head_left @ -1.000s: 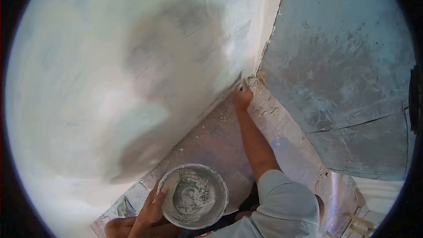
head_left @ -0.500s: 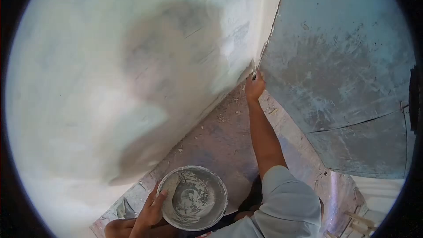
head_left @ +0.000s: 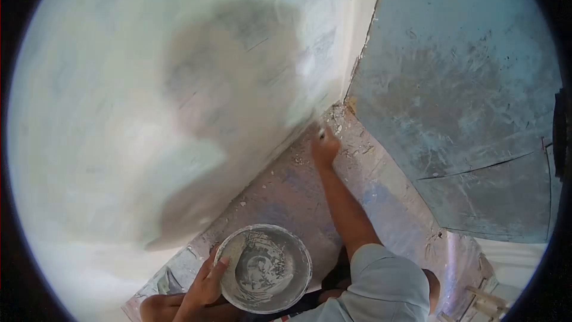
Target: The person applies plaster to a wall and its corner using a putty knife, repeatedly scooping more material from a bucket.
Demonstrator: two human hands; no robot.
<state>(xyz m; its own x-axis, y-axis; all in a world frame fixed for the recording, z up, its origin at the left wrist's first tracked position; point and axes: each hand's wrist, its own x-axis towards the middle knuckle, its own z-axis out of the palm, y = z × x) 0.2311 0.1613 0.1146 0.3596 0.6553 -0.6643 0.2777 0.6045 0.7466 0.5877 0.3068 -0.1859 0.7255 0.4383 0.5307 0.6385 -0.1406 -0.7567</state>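
The bowl [head_left: 297, 271] is round, wide and grey, with a pale crust along its rim. Whitish paste [head_left: 262, 259] is smeared over its bottom and up its sides in streaks, leaving grey showing between. The bowl sits just to the right of the left grip [head_left: 205, 287], tipped so that its inside shows from above. On the side nearest that grip, a pale flat patch [head_left: 232, 255] runs along the inner wall; whether it is thick paste or a flat tool, I cannot tell.

The left grip is closed on the bowl's edge, thumb over the rim and fingers against the outside. A bent knee [head_left: 156, 309] shows beside and below it.

The right grip [head_left: 325, 146] is well ahead of the bowl, at the end of an outstretched arm [head_left: 345, 203]. It is curled around a small tool [head_left: 320, 120], which juts forward from the fingers toward the foot of the wall; the tool is too blurred to make out its shape, or whether it touches the wall.

The pale wall [head_left: 107, 113] rises to the left of the right grip, with a broad shadow [head_left: 238, 71] across it. Just ahead, crumbs [head_left: 339, 118] lie in the corner. To the right stands a scuffed blue-grey panel [head_left: 453, 113]. Under the right grip is the stained floor [head_left: 286, 197], with more bits scattered along the wall's base.
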